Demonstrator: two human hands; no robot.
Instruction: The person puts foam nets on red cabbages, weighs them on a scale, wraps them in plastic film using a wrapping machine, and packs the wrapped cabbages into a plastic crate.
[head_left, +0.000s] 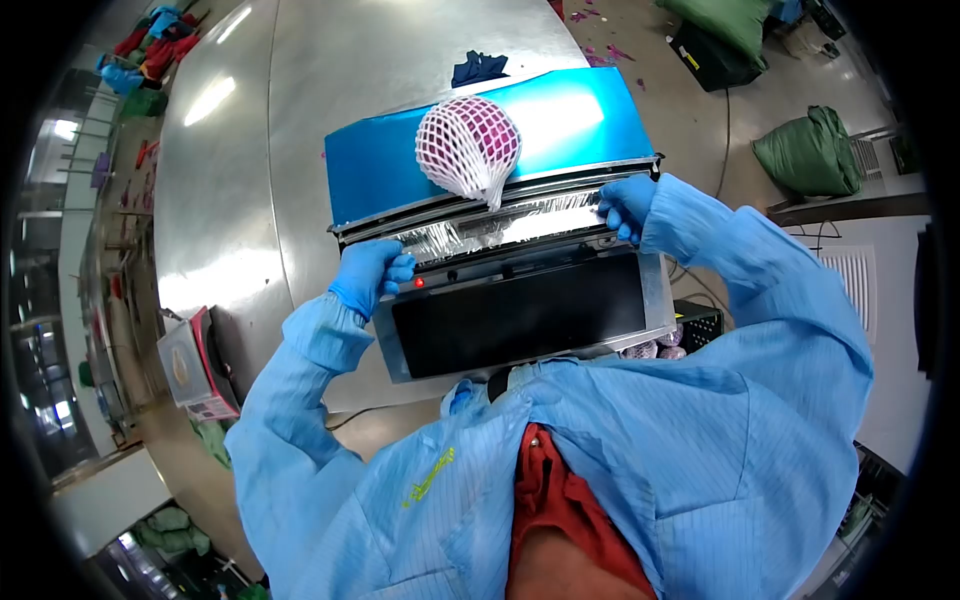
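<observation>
Between my hands a strip of clear, shiny plastic film (500, 228) lies across the wrapping machine. My left hand (370, 275), in a blue glove, has its fingers closed at the film's left end, beside a small red light (419, 283). At the right end my right hand (630, 207), also gloved in blue, pinches the film with its fingers curled in. Behind the strip, a pinkish round item in a white foam net (468, 148) rests on the machine's blue sloped top (370, 170). A black plate (520, 315) with a metal rim lies nearest my body.
The machine stands on a metal table (225, 190). A dark blue cloth (479, 69) lies behind it. A box with red edges (195, 365) is at the left. More netted items (655, 350) sit low at the right, near a green bag (810, 155) and cables.
</observation>
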